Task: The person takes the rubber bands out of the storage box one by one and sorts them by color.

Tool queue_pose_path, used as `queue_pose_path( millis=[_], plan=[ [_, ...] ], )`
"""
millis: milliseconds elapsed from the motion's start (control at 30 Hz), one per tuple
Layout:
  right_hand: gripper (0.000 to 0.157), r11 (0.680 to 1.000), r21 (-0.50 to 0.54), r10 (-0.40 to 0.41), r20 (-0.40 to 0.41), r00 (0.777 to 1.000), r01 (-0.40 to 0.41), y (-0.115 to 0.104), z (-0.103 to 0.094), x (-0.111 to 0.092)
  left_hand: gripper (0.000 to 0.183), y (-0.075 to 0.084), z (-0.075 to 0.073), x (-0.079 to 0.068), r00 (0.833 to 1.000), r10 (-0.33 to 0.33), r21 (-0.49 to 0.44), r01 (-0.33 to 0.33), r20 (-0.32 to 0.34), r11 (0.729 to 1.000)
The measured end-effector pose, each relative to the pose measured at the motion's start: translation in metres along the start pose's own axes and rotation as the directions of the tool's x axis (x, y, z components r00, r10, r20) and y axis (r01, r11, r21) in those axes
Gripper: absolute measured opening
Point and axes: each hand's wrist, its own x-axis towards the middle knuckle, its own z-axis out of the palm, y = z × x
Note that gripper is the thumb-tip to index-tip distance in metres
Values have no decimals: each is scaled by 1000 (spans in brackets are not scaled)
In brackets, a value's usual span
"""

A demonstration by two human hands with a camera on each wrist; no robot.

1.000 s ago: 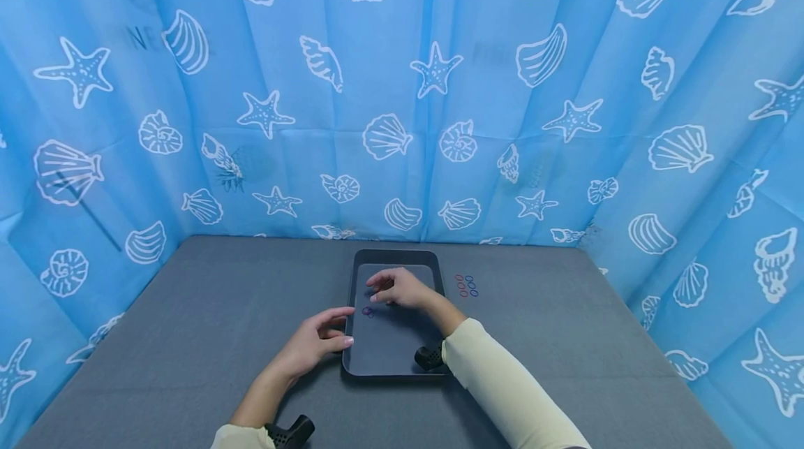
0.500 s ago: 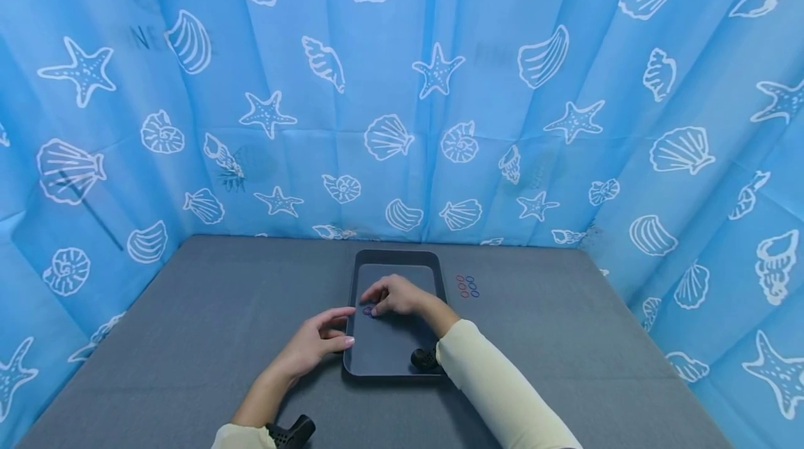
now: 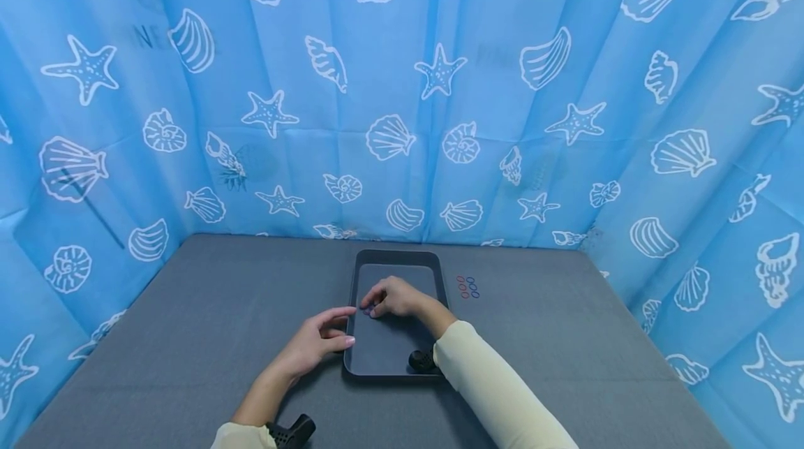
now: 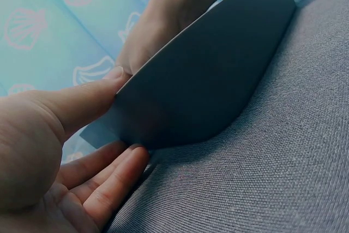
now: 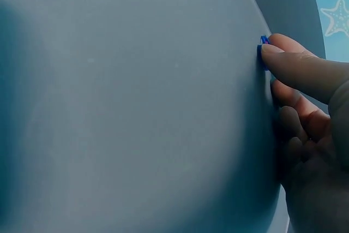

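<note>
My left hand [image 3: 316, 339] rests at the left side of a dark grey tray [image 3: 396, 369]. In the left wrist view, its thumb tip touches the tray's rim while the fingertips lie against the lower wall. Inside the tray, over its left part, my right hand [image 3: 397, 297] pinches a small blue ring [image 5: 263, 54] between thumb and index finger. The right wrist view shows the ring close to the tray floor, its far part covered by the fingers. From the head view it appears as a small purplish thing, mostly hidden.
Right of the tray lie several small red rings [image 3: 462, 287] and blue rings [image 3: 473, 287] in two columns on the grey cloth-covered table [image 3: 251, 274]. A blue curtain [image 3: 402, 86] with white shell prints hangs behind. Black wrist-worn cameras sit on both wrists.
My right hand has moved down and slightly left within the tray, onto the purplish rings seen lying there earlier, and its fingers have closed on them. The left hand has stayed put.
</note>
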Motion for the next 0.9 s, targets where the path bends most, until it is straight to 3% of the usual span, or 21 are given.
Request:
queue_pose_path(
  millis=[300, 700, 900],
  plan=[
    [15, 1000, 16, 15, -18, 1000, -15, -1, 2, -1, 53, -22, -3, 12, 1000, 13, 9, -13, -3, 1000],
    [11, 998, 59, 39, -34, 999, -37, 0, 2, -1, 54, 2, 0, -1, 1000, 8, 14, -8, 4, 1000],
    [8, 998, 37, 49, -48, 998, -47, 0, 3, -1, 54, 4, 0, -3, 1000, 15, 25, -15, 1, 1000]
  ],
)
